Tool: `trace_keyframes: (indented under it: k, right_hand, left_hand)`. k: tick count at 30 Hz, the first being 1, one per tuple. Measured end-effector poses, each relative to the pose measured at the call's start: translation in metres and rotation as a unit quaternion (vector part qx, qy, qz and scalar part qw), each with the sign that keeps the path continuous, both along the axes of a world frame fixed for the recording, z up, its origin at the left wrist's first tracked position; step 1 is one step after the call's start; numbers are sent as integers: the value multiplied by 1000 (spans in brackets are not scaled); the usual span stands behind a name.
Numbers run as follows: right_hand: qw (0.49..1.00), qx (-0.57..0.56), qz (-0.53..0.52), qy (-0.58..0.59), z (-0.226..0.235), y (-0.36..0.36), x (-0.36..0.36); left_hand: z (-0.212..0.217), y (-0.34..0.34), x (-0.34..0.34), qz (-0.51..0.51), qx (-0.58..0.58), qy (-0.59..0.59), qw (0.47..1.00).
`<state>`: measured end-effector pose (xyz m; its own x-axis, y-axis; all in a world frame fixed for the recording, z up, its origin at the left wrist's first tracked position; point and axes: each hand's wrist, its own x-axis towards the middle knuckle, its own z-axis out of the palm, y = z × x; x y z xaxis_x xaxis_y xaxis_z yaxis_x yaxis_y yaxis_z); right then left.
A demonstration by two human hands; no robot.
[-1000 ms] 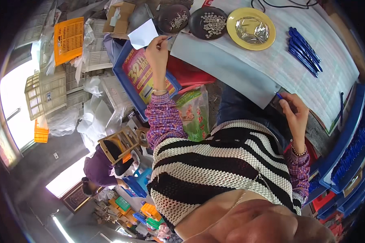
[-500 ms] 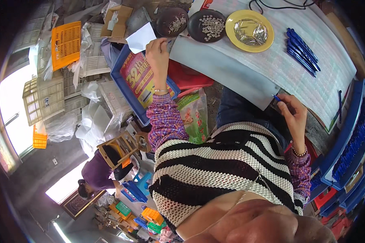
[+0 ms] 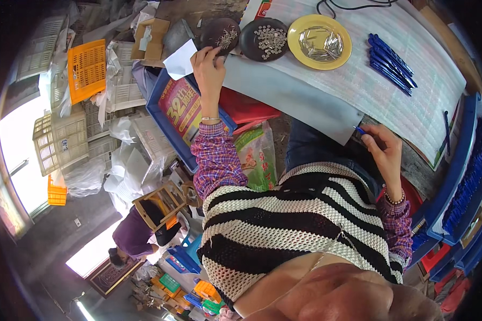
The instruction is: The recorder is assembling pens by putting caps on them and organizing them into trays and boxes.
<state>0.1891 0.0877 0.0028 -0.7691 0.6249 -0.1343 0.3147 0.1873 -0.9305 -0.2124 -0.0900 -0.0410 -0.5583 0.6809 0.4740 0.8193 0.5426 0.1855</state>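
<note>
My left hand (image 3: pixel 208 72) reaches up to the near-left edge of a dark dish (image 3: pixel 206 33), thumb and forefinger a little apart, with nothing visible between them. In that dish lie several small metal pins (image 3: pixel 227 38). Beside my left fingers is a white sheet of paper (image 3: pixel 180 60). At the table's near edge my right hand (image 3: pixel 384 150) pinches a small blue pointed piece (image 3: pixel 360 130), its tip by the corner of a grey sheet (image 3: pixel 300 93); the rest of it is hidden in the fingers.
Another dark dish (image 3: pixel 247 45) holds small round metal pieces. A yellow plate (image 3: pixel 297 51) bears thin metal rods. Blue rods (image 3: pixel 385 67) are piled on the white covering (image 3: pixel 434 96). Blue trays (image 3: pixel 438 214) stand at right, a blue crate (image 3: pixel 160 115) below my left arm. Behind, a person (image 3: pixel 134 232) bends.
My left hand has come closer to the dish of pins, its fingertips now by the rim. The tabletop things sit slightly further left in view. My right hand keeps its pinch.
</note>
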Motion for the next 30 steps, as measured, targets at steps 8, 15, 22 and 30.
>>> trace_keyframes:
  k: [8,15,22,30]
  right_hand:
    - [1000,-5,2,6,1,0,0]
    - [1000,7,6,-3,0,1,1]
    - [1000,2,-2,8,1,-1,-1]
    - [1000,13,3,12,-2,1,-1]
  left_hand:
    - [0,-2,-2,-6,54,-14,998]
    - [-2,-1,-2,-18,48,-2,999]
    - [2,-1,-4,-40,37,4,998]
    - [9,0,-9,-63,16,-10,998]
